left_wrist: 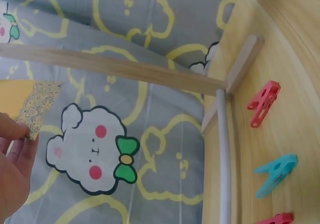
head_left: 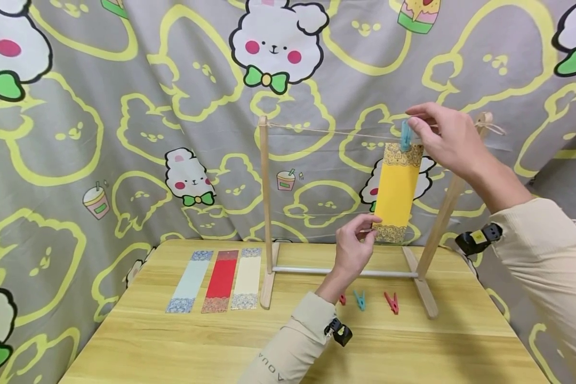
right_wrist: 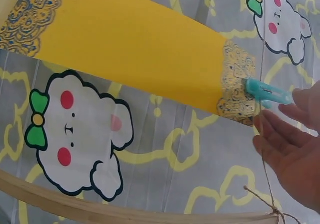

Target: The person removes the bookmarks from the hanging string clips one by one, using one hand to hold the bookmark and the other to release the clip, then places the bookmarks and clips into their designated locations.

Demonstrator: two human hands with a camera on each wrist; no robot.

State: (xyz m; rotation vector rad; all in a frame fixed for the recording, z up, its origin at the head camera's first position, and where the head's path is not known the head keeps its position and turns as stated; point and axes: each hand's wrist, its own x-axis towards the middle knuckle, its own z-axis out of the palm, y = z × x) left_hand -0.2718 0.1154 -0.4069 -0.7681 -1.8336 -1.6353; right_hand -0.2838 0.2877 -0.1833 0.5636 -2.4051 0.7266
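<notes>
A yellow bookmark (head_left: 397, 193) with lacy patterned ends hangs at the string (head_left: 326, 131) of a wooden stand, under a blue clothespin (head_left: 405, 136). My right hand (head_left: 448, 136) is at the top of this clothespin, thumb against its handle end and the other fingers behind it. With thumb and fingertips, my left hand (head_left: 354, 248) pinches the bookmark's lower left corner. In the right wrist view the clothespin (right_wrist: 265, 90) sits across the string at the patterned top edge. Fingers of the left hand (left_wrist: 17, 159) show at the bookmark's patterned end (left_wrist: 40, 104) in the left wrist view.
Pale blue (head_left: 190, 282), red (head_left: 222, 280) and cream (head_left: 247, 277) bookmarks lie side by side left of the stand (head_left: 265, 197). A blue clothespin (head_left: 360, 300) and a red clothespin (head_left: 392, 303) lie on the table, with another red one partly behind the left wrist. A white crossbar (head_left: 345, 272) joins the stand's feet.
</notes>
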